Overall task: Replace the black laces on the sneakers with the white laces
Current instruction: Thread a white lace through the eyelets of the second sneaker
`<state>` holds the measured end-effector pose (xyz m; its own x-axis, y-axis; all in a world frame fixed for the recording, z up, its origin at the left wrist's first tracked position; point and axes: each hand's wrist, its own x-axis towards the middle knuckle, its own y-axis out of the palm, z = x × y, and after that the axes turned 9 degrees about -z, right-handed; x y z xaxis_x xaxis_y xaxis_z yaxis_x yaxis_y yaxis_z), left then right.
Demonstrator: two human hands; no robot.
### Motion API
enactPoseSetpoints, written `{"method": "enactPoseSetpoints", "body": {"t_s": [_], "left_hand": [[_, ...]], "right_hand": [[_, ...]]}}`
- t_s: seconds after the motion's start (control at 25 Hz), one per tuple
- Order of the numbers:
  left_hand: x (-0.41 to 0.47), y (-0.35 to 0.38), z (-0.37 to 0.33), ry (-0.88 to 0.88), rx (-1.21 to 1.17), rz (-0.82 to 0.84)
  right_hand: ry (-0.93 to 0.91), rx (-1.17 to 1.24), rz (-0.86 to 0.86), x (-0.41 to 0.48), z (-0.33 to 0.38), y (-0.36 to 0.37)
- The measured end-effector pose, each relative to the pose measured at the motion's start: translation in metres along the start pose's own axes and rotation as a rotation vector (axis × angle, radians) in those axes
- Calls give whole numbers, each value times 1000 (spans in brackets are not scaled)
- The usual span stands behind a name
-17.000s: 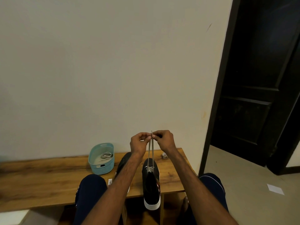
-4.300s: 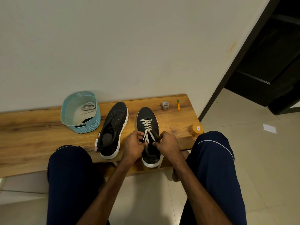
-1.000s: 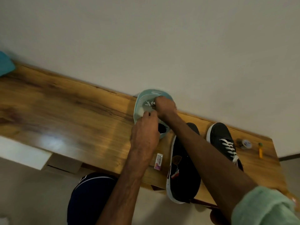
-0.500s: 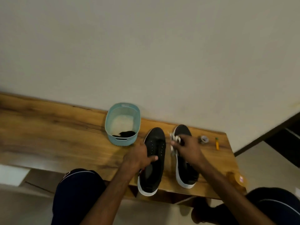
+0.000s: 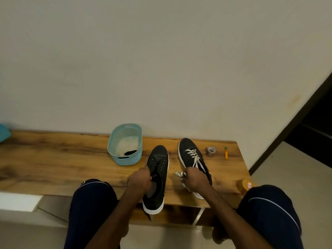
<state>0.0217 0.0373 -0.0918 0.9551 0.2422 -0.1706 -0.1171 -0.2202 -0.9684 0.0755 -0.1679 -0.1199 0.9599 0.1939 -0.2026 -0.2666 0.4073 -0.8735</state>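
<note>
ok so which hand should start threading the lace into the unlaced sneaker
Right. The right hand holds the bundled white lace just beside the unlaced sneaker, while the left hand grips that sneaker's opening and is probably better used to steady it.

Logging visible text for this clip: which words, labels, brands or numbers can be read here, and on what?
None can be read.
Label on the orange jar: red and blue print, too blurred to read.
Nothing else shows any print.
</note>
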Motion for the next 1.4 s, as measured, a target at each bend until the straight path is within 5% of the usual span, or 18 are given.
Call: {"method": "enactPoseSetpoints", "body": {"t_s": [0.16, 0.36, 0.72, 0.96, 1.12, 1.24, 1.4], "left_hand": [[-14, -6, -12, 132, -445, -321], [-3, 6, -33, 96, -952, -94], [14, -6, -27, -107, -1223, -309], [14, -1, -22, -7, -1094, -390], [9, -5, -22, 118, -942, -452], [2, -12, -28, 201, -1005, -450], [-1, -18, -30, 154, -1181, -369]], "right_hand": [[22, 454, -13, -5, 5, -14], [-18, 714, -4, -15, 16, -25], [109, 586, -168, -9, 13, -18], [111, 550, -209, -15, 16, -21], [-32, 262, -295, -19, 22, -22], [-169, 512, -367, -22, 29, -27], [-220, 912, -147, -21, 44, -22]]}}
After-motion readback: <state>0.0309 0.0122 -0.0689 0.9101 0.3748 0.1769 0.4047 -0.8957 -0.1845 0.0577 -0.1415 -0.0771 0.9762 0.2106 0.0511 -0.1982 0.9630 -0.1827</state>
